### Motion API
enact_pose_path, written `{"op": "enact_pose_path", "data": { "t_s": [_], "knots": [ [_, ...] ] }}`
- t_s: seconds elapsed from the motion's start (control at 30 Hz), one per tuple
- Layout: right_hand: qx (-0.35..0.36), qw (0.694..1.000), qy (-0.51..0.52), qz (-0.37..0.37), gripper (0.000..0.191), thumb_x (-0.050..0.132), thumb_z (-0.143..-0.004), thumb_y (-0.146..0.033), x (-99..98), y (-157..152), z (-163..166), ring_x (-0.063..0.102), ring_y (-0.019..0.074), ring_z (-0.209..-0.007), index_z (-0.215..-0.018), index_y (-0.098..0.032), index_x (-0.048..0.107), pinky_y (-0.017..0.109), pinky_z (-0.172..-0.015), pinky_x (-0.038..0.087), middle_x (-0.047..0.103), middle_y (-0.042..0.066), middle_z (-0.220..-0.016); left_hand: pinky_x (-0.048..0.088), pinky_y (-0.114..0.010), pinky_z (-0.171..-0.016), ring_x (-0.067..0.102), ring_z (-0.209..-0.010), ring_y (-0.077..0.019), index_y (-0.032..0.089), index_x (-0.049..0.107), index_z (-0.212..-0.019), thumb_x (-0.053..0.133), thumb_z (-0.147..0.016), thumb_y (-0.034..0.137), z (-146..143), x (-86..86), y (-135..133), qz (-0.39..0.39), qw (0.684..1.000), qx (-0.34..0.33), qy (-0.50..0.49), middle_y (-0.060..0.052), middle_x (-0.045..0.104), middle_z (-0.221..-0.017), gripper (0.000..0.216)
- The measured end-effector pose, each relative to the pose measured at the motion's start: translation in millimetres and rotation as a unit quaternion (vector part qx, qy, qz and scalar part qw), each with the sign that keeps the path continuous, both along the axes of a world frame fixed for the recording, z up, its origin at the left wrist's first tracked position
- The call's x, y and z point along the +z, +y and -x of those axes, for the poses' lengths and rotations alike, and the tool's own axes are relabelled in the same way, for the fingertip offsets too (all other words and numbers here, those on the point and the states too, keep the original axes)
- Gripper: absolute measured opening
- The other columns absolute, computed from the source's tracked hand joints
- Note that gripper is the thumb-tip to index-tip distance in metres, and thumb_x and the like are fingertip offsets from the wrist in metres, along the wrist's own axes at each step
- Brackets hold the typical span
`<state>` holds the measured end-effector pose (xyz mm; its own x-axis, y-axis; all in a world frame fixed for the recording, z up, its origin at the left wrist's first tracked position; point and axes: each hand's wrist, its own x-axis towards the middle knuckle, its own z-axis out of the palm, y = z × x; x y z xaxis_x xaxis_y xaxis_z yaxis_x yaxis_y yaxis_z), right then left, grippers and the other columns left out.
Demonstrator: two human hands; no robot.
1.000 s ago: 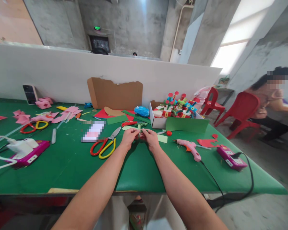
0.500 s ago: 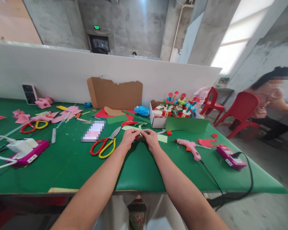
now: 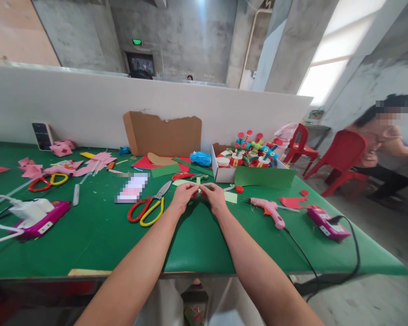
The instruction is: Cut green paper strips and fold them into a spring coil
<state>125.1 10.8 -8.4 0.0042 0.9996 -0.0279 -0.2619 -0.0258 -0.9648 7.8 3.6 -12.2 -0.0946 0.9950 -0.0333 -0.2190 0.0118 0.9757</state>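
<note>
My left hand (image 3: 184,196) and my right hand (image 3: 213,195) meet over the middle of the green table, fingertips pinched almost together. Between them they grip a narrow pale green paper strip (image 3: 198,180), whose upper end sticks up past the fingers; the rest is hidden. Pale green paper (image 3: 230,197) lies beside my right hand. Just left of my left hand rest scissors (image 3: 153,203) with one red and one yellow handle, blades parted. Behind my hands are a dark green striped piece (image 3: 199,176) and a red-handled tool (image 3: 183,175).
A pink glue gun (image 3: 267,209) lies to the right, its cord running off the front edge near a purple power strip (image 3: 327,222). A box (image 3: 224,174) of colourful paper figures stands behind. Leftward are a phone (image 3: 133,186) and another power strip (image 3: 45,220). A person sits far right.
My hands keep the same pinch on the strip, barely moving. The view has tilted up very slightly. The seated person's arm at the right has shifted.
</note>
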Motion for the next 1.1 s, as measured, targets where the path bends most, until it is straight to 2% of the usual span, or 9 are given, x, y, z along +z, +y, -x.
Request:
{"op": "enact_pose_path", "data": {
  "t_s": [0.17, 0.27, 0.37, 0.5, 0.63, 0.87, 1.1],
  "knots": [
    [-0.005, 1.000, 0.009, 0.007, 0.024, 0.080, -0.051, -0.035, 0.1, 1.6, -0.7, 0.055, 0.0111, -0.050, -0.062, -0.017, 0.068, 0.025, -0.056, 0.047, 0.061, -0.003, -0.049, 0.032, -0.021, -0.046, 0.045, -0.045, -0.0070, 0.014, 0.062, -0.062, 0.078, -0.052, 0.042, 1.5, 0.5, 0.6, -0.008, 0.999, 0.021, 0.030, 0.004, 0.054, -0.049, 0.034],
    [-0.043, 0.997, 0.069, 0.009, 0.025, 0.081, -0.052, -0.035, 1.5, 4.8, -3.5, 0.053, 0.0084, -0.048, -0.061, -0.017, 0.066, 0.024, -0.057, 0.049, 0.059, -0.004, -0.049, 0.034, -0.021, -0.047, 0.047, -0.046, -0.0071, 0.014, 0.062, -0.062, 0.080, -0.050, 0.041, 2.6, 1.9, 1.9, 0.004, 0.999, 0.050, 0.005, 0.003, 0.057, -0.053, 0.034],
    [-0.065, 0.986, 0.150, 0.041, 0.025, 0.082, -0.055, -0.032, 3.1, 7.1, -6.8, 0.052, 0.0062, -0.047, -0.059, -0.016, 0.064, 0.021, -0.057, 0.049, 0.059, -0.004, -0.051, 0.037, -0.022, -0.048, 0.048, -0.046, -0.0072, 0.014, 0.062, -0.064, 0.081, -0.048, 0.040, 2.9, 3.1, 2.5, 0.014, 0.998, 0.050, -0.040, 0.002, 0.058, -0.054, 0.037],
    [-0.005, 0.981, 0.169, 0.099, 0.021, 0.080, -0.059, -0.022, 1.5, 6.2, -6.1, 0.056, 0.0077, -0.049, -0.056, -0.017, 0.060, 0.022, -0.056, 0.051, 0.062, -0.002, -0.053, 0.036, -0.021, -0.048, 0.047, -0.046, -0.0067, 0.013, 0.062, -0.065, 0.082, -0.046, 0.039, 1.4, 3.3, 1.3, 0.017, 0.996, 0.023, -0.079, 0.001, 0.058, -0.055, 0.038],
    [0.050, 0.984, 0.141, 0.099, 0.016, 0.075, -0.060, -0.014, -3.9, 4.4, -0.8, 0.059, 0.0085, -0.053, -0.056, -0.017, 0.060, 0.022, -0.060, 0.052, 0.065, -0.002, -0.056, 0.036, -0.021, -0.048, 0.048, -0.047, -0.0066, 0.013, 0.062, -0.063, 0.082, -0.046, 0.038, 0.4, 2.8, 0.2, 0.014, 0.997, -0.006, -0.079, 0.001, 0.058, -0.056, 0.036],
    [0.052, 0.981, 0.159, 0.100, 0.010, 0.073, -0.060, -0.013, -6.9, 3.7, 2.7, 0.058, 0.0070, -0.052, -0.060, -0.017, 0.063, 0.020, -0.060, 0.050, 0.065, -0.003, -0.056, 0.036, -0.021, -0.047, 0.047, -0.046, -0.0067, 0.013, 0.064, -0.065, 0.083, -0.045, 0.037, -0.2, 3.1, -0.7, 0.024, 0.997, -0.009, -0.073, 0.000, 0.060, -0.056, 0.037],
    [0.051, 0.980, 0.160, 0.105, 0.013, 0.076, -0.059, -0.016, -5.7, 2.7, 3.2, 0.058, 0.0065, -0.051, -0.062, -0.018, 0.064, 0.020, -0.060, 0.050, 0.065, -0.004, -0.056, 0.036, -0.021, -0.047, 0.047, -0.047, -0.0070, 0.013, 0.065, -0.064, 0.084, -0.042, 0.038, -0.4, 3.9, -1.3, 0.028, 0.997, -0.005, -0.072, 0.001, 0.058, -0.054, 0.039]
  ]
}}
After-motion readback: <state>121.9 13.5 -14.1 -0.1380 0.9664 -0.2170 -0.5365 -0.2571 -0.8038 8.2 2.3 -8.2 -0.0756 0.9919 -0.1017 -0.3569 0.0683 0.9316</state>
